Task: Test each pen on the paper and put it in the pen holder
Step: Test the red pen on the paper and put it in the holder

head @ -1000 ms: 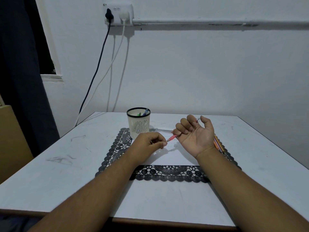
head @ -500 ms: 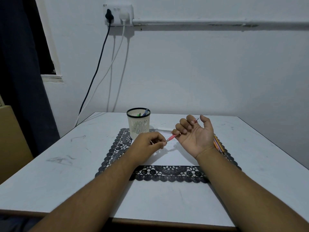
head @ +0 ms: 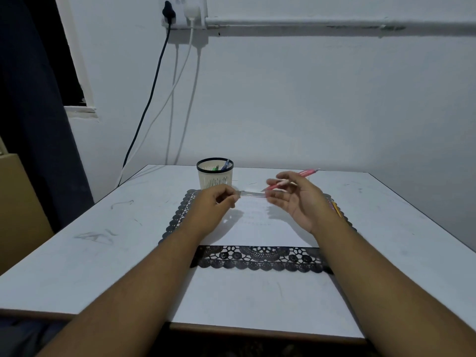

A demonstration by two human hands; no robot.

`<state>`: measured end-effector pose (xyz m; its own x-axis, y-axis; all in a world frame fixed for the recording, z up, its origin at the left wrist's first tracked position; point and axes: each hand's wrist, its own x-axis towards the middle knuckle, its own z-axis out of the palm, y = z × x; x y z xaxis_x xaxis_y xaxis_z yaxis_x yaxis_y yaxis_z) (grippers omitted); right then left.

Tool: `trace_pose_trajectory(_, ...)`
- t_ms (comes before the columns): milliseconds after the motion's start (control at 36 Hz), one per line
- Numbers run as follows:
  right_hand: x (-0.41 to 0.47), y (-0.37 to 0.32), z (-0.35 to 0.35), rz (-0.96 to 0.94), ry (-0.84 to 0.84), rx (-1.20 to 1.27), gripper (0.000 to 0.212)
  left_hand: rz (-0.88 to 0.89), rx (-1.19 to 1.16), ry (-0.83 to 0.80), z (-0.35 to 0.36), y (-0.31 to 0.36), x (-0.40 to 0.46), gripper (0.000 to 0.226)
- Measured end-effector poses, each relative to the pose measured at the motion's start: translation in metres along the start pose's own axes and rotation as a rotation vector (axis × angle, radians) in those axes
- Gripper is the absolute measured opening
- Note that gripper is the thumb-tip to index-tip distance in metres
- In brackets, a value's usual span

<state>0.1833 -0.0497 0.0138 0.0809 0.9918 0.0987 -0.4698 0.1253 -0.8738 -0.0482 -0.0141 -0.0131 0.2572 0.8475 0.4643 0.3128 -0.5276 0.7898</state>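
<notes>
While the right hand (head: 296,199) hangs above the paper (head: 260,225) with its palm turned up and its fingers loosely spread, a red pen (head: 288,182) lies across those fingers, held lightly near its writing end, the other end pointing away toward the far edge of the table (head: 77,253). The left hand (head: 213,202) is curled, thumb and fingertips pinching what looks like a clear cap (head: 252,194) just beside the pen's tip. This reads as the uncapping step, before any test stroke. Next, the pen must be turned tip-down into a writing grip and brought to the paper. The pen holder (head: 215,173), already holding a few pens, stands beyond the left hand.
</notes>
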Motion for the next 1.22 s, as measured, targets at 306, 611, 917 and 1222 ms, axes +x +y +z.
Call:
trace_pose_trajectory(306, 0.013, -0.006, -0.039, -0.014, 0.375, -0.123, 0.018, -0.210, 0.250, -0.032, -0.015, -0.026, 0.007, 0.024)
trace_pose_trajectory(611, 0.008, 0.000, -0.049, -0.019, 0.381, -0.290, 0.014, -0.203, 0.317, -0.070, -0.007, -0.025, 0.002, 0.013)
trace_pose_trajectory(917, 0.012, -0.008, -0.048, 0.025, 0.146, -0.582, 0.018, -0.047, 0.466, -0.115, -0.001, -0.020, 0.001, 0.014)
trace_pose_trajectory(1222, -0.009, 0.010, -0.055, 0.071, -0.037, -0.583, 0.018, 0.191, 0.562, -0.392, 0.020, -0.019, 0.000, 0.045)
